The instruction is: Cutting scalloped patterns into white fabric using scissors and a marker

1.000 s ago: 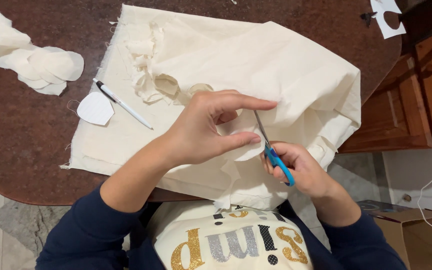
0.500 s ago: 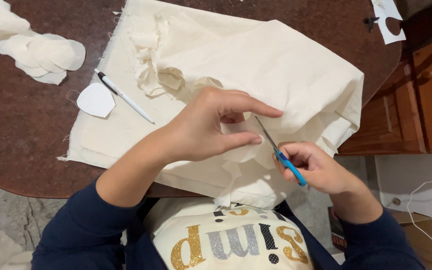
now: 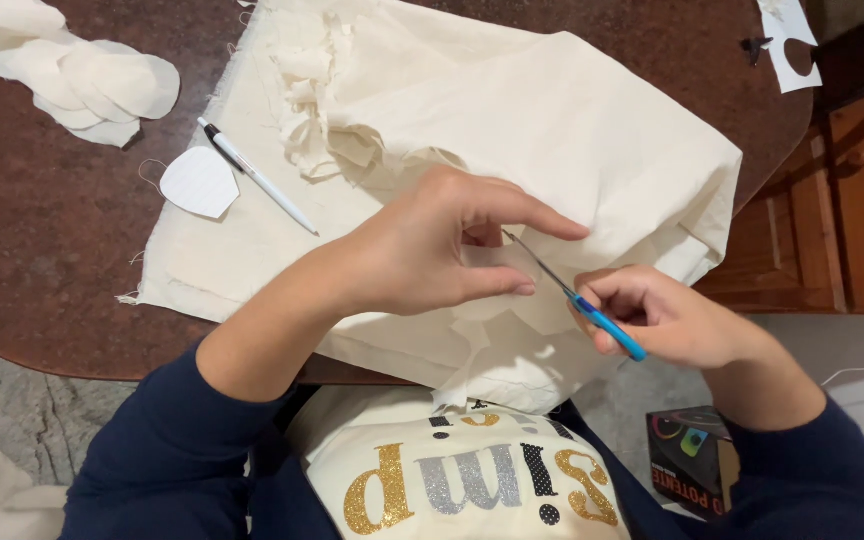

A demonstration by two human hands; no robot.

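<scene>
A large piece of cream cloth [image 3: 572,130] lies folded over a dark brown round table [image 3: 42,250] and hangs off its near edge. My left hand [image 3: 442,245] pinches a fold of the cloth near that edge. My right hand [image 3: 667,320] grips small scissors with blue handles [image 3: 577,295]. The thin blades point up and left into the cloth just under my left fingers.
A white pen [image 3: 257,175] and a white paper template [image 3: 199,182] lie on the cloth's left part. Cut cream pieces [image 3: 92,85] sit at the far left of the table. A white paper cut-out [image 3: 787,40] lies far right. A wooden cabinet [image 3: 842,200] stands right, a box [image 3: 692,460] on the floor.
My hands and the scissors have shifted slightly right along the cloth's fold. The blades have advanced a little further into the cloth. The view has also drifted.
</scene>
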